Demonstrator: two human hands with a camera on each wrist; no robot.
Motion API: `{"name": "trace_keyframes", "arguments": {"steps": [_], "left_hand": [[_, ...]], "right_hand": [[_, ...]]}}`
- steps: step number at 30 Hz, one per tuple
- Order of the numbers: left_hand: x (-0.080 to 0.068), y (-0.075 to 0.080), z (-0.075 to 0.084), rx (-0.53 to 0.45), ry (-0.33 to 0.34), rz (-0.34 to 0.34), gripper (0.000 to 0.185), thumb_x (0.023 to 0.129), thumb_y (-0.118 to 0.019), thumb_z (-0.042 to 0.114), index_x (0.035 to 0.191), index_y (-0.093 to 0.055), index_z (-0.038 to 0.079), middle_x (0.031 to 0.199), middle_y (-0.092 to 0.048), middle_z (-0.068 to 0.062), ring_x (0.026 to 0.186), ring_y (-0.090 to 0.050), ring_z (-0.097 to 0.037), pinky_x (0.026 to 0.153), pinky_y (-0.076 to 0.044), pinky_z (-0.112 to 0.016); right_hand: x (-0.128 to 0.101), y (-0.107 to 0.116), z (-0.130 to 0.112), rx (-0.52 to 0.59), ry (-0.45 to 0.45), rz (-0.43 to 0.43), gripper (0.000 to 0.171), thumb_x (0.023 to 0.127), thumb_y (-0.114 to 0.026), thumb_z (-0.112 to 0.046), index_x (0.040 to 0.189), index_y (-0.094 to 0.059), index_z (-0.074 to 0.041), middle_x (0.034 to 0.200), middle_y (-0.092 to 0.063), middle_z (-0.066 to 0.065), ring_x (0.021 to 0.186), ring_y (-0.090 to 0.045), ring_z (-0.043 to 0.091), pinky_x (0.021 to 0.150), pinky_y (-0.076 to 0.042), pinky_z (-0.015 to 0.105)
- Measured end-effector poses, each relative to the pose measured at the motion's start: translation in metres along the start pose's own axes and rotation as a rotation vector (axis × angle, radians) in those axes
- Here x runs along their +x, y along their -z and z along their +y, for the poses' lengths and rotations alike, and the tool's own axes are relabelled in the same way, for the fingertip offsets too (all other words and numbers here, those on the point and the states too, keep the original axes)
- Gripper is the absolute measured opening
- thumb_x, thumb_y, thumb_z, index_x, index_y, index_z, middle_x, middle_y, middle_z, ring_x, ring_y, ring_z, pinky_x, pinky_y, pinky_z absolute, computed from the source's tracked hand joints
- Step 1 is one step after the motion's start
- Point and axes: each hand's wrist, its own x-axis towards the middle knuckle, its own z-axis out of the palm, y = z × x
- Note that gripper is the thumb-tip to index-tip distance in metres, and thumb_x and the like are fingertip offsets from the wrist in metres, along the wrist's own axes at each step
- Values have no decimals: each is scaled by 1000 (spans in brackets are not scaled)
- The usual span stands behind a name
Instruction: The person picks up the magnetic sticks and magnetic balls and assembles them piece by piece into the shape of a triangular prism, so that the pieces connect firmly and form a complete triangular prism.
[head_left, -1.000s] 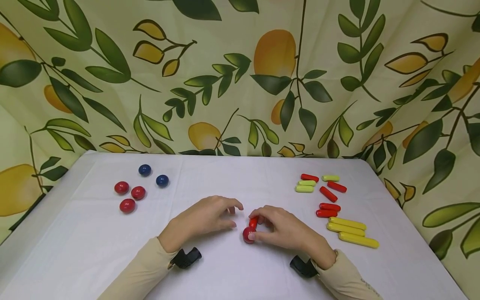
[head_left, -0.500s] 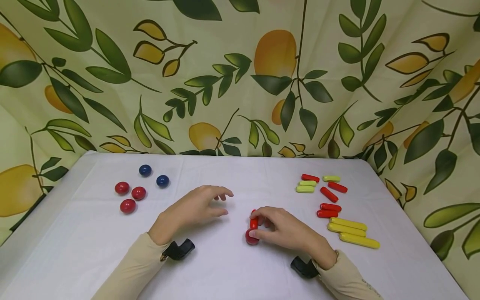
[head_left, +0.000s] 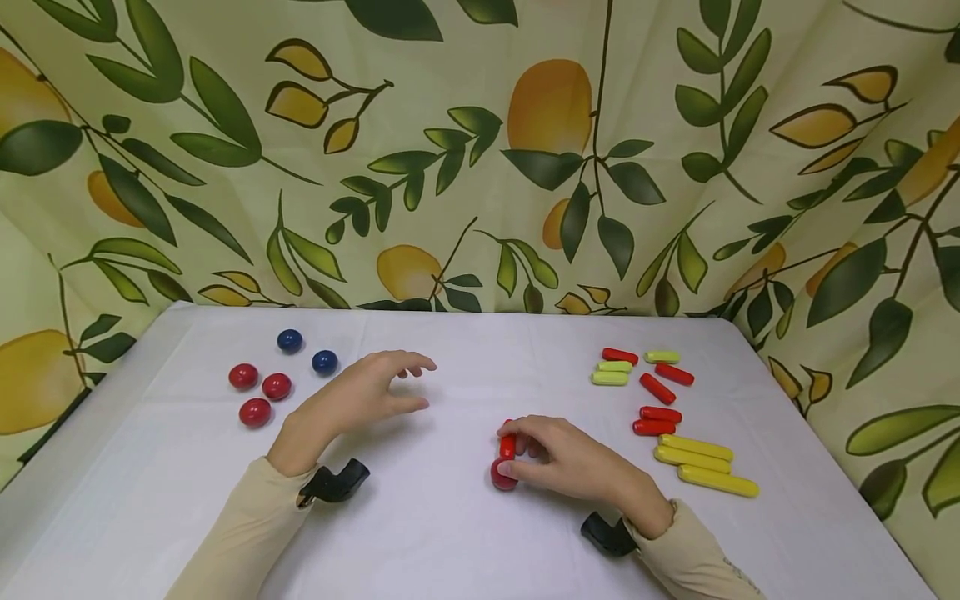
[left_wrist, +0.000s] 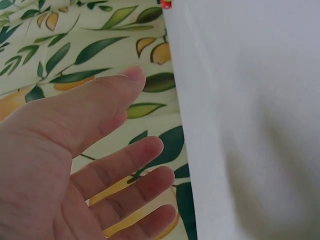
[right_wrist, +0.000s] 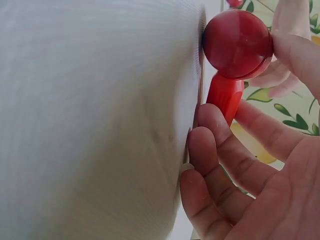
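Observation:
In the head view my right hand (head_left: 566, 454) holds a short red stick (head_left: 507, 447) and a dark red ball (head_left: 503, 475) at its near end. The thumb lies on the ball and the fingertips are at the stick. The right wrist view shows the ball (right_wrist: 237, 44) meeting the end of the red stick (right_wrist: 226, 96), both close to the white cloth. My left hand (head_left: 360, 396) is over the table with fingers apart and nothing in them. Nearest to it is a blue ball (head_left: 325, 362). The left wrist view shows its bare palm and fingers.
Several red balls (head_left: 255, 412) and another blue ball (head_left: 289, 340) lie at the left. On the right are short red sticks (head_left: 657, 388), short light green sticks (head_left: 610, 378) and longer yellow sticks (head_left: 717, 480). A leaf-patterned curtain (head_left: 480, 167) hangs behind the white table (head_left: 450, 542).
My left hand has moved away to the left, from beside the red pieces toward the balls. My right hand stays nearly in place; the red ball and stick have shifted slightly and straightened.

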Motion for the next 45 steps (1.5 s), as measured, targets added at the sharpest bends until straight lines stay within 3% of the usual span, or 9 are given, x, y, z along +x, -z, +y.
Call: {"name": "trace_keyframes", "arguments": {"steps": [6, 15, 25, 38, 45], "left_hand": [[-2, 9, -10, 6, -5, 27, 43, 88, -76, 22, 128, -64, 9, 118, -69, -11, 108, -63, -31, 92, -51, -47], [-4, 17, -29, -26, 91, 47, 44, 89, -74, 21, 130, -63, 10, 123, -68, -13, 114, -60, -34, 97, -48, -51], [-11, 30, -48, 41, 123, 117, 43, 89, -73, 16, 129, -62, 6, 125, -66, -18, 117, -57, -40, 101, -45, -57], [-18, 39, -65, 37, 196, 109, 42, 91, -70, 12, 130, -60, 2, 137, -57, -24, 132, -47, -44, 112, -33, -59], [-22, 45, -71, 78, 224, 98, 41, 91, -69, 11, 129, -59, 0, 137, -54, -28, 132, -45, -46, 112, -33, -59]], "right_hand": [[-1, 0, 1, 0, 5, 8, 44, 91, -68, -47, 125, -63, -20, 99, -61, -13, 91, -54, 7, 77, -49, 22], [0, 0, 0, 8, 15, 13, 47, 90, -68, -50, 126, -63, -21, 100, -60, -13, 92, -53, 8, 78, -47, 22], [-1, -1, -1, 4, 34, 14, 47, 89, -69, -50, 127, -62, -21, 103, -61, -14, 94, -54, 7, 81, -49, 22], [-2, 0, -1, 3, 31, 10, 47, 89, -70, -48, 127, -62, -21, 103, -61, -14, 95, -55, 7, 83, -50, 23], [-1, 0, -1, -5, 18, 14, 48, 89, -69, -49, 128, -61, -22, 105, -61, -14, 96, -54, 7, 83, -50, 23]]}}
